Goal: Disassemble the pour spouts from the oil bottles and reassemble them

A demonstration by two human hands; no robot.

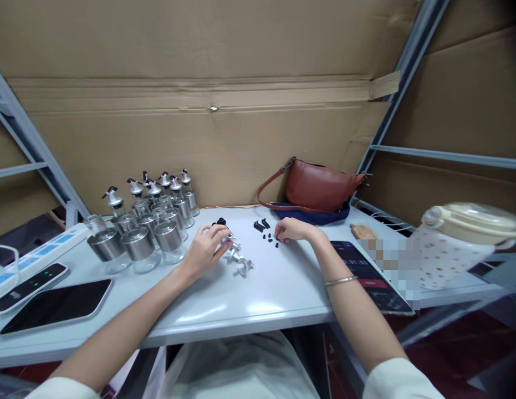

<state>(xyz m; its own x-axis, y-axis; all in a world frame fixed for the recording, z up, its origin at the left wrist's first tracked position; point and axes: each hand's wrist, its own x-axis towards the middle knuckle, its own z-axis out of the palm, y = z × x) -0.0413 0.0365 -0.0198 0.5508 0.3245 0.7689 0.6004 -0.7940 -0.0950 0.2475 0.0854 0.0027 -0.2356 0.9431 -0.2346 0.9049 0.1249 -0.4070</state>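
Observation:
My left hand (205,249) is curled at the middle of the table, thumb and fingers closed around a silver pourer top (231,238). More silver pourer tops (243,267) lie loose just below and right of it. Behind its fingers sit some black round parts (221,221), partly covered. My right hand (291,228) rests low over the table with its fingertips pinched together; what they hold, if anything, is hidden. Several tiny black plugs (270,239) are scattered beside those fingertips. Black lever-shaped pieces (261,224) lie a little farther back.
Glass bottles with steel bands (139,244) crowd the left, several topped with pourers. Nearby are a dark-screened phone (58,306), a power bank (31,285) and a power strip (45,249). A brown bag (318,185), a tablet (372,277) and a cream-lidded jug (457,249) occupy the right.

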